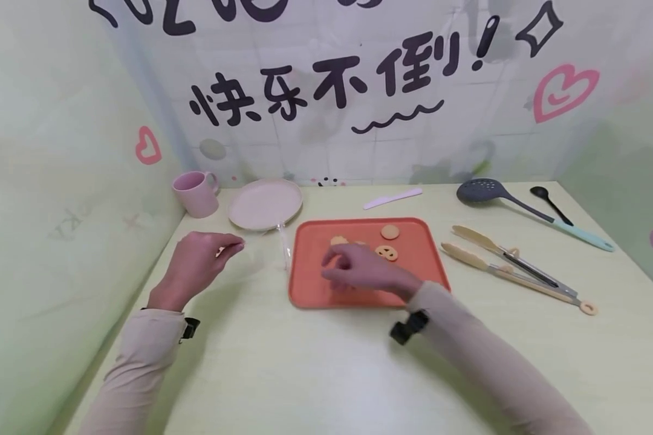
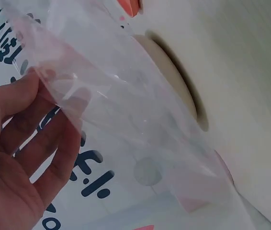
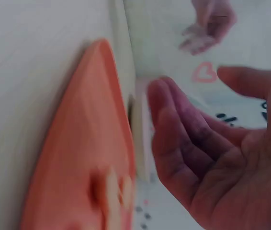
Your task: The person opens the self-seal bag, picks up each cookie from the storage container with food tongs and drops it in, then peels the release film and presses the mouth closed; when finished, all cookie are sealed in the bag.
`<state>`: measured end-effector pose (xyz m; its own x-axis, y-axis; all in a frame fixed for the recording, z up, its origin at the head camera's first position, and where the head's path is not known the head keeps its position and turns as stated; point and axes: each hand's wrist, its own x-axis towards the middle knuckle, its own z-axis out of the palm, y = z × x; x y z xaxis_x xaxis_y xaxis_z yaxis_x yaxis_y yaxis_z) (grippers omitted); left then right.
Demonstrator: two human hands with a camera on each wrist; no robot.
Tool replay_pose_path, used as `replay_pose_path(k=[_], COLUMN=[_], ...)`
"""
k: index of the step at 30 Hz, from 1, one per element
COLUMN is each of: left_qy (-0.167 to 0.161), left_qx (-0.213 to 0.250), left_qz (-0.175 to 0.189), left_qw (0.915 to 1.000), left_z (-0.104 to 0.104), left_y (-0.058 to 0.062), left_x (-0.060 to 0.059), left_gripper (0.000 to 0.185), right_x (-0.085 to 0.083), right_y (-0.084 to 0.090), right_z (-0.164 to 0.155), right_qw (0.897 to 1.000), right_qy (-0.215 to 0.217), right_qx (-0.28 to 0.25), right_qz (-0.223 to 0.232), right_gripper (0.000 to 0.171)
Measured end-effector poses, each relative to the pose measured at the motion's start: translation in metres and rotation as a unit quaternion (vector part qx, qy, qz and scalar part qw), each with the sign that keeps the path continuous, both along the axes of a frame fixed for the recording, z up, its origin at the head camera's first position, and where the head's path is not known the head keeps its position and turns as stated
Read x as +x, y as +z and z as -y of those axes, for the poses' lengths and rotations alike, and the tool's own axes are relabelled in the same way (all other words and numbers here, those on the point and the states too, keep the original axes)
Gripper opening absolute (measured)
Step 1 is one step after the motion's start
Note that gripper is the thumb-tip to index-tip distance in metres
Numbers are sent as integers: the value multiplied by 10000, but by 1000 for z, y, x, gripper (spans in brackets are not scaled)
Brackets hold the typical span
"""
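Your L hand pinches a clear plastic bag; your R hand, thumb apart, fingers loosely curved, hovers over red-orange tray w/ cookies.

Your left hand, at the left, pinches a clear bag, faint against the table; its bright edge shows just beside the orange tray. Your right hand over the tray, thumb and fingers curved, apart at the tips. Cookies on the tray, partly covered by that hand. Behind, left: pink mug, then plate. Pink knife beyond the tray. Right of you: tongs, slotted spoon with pale blue handle end, small black spoon. Lettering on the back wall.
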<state>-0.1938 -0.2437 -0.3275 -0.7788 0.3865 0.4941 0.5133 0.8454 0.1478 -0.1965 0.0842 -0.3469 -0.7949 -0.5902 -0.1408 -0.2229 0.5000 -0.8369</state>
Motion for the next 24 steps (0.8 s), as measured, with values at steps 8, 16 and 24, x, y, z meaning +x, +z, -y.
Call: replay_pose_path(k=[8, 16, 24], left_qy=[227, 206, 54], left_qx=[-325, -302, -209], left_qz=[230, 236, 333], left_qw=[9989, 9991, 9992], left_z=[9, 11, 8], left_y=[-7, -10, -11], left_x=[-6, -9, -11], left_gripper=[12, 11, 10], right_x=[20, 31, 27], right_y=[5, 2, -10], right_z=[-102, -175, -237], right_qw=[9735, 9240, 8893], right_qy=[-331, -1161, -1741], right_qx=[1519, 2250, 2895], right_qz=[-1677, -2865, -3082], right_gripper=[26, 37, 66])
